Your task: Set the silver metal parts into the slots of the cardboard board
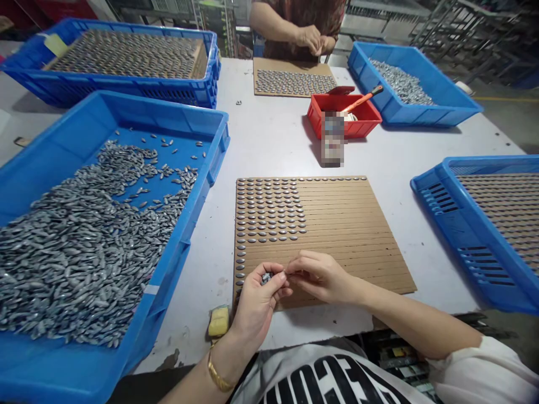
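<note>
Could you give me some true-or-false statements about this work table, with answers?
1. The left hand holds small grey pieces. True.
2. Pieces cover the whole nearest cardboard sheet. False: much of the nearest cardboard sheet is bare, especially on the right.
3. An orange-handled tool sticks out of the red bin. True.
4. The co-worker's hands are inside a blue bin. False: the co-worker's hands are by another cardboard sheet, outside any bin.

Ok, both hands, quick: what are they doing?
Left hand: curled around small metal pieces, thumb and finger pinched.
Right hand: fingertips at the left's; its grip can't be told.
</note>
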Demonstrator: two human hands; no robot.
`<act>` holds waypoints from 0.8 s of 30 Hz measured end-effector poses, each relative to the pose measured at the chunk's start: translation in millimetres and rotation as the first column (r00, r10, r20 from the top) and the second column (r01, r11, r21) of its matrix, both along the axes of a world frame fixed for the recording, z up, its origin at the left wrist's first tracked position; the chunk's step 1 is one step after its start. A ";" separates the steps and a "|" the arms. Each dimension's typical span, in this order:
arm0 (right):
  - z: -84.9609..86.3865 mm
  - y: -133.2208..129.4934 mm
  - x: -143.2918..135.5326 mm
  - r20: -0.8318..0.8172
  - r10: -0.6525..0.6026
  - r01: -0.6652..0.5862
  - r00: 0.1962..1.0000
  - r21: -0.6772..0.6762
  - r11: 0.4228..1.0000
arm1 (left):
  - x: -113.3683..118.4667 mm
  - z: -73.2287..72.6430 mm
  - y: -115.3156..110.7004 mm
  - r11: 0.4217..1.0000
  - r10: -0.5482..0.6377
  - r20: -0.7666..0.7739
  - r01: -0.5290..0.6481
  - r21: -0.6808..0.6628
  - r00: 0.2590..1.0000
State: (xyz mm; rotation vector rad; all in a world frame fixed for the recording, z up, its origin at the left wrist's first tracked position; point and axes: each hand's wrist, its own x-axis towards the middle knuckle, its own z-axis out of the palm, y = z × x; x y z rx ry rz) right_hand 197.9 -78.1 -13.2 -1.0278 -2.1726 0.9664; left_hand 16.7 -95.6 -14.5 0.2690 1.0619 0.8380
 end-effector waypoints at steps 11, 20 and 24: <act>0.0 -2.4 -1.4 0.052 0.008 -0.013 0.999 0.104 0.994 | 0.8 -1.6 -0.9 0.999 -0.043 0.010 0.043 0.002 0.999; -6.1 4.0 19.7 0.035 -0.164 0.159 0.986 0.115 0.981 | -0.9 2.4 3.0 0.998 -0.004 0.064 0.008 -0.069 0.998; -16.5 16.5 34.7 0.048 -0.337 0.325 0.940 0.162 0.932 | -2.3 2.8 3.4 0.998 0.050 0.110 -0.045 -0.046 0.993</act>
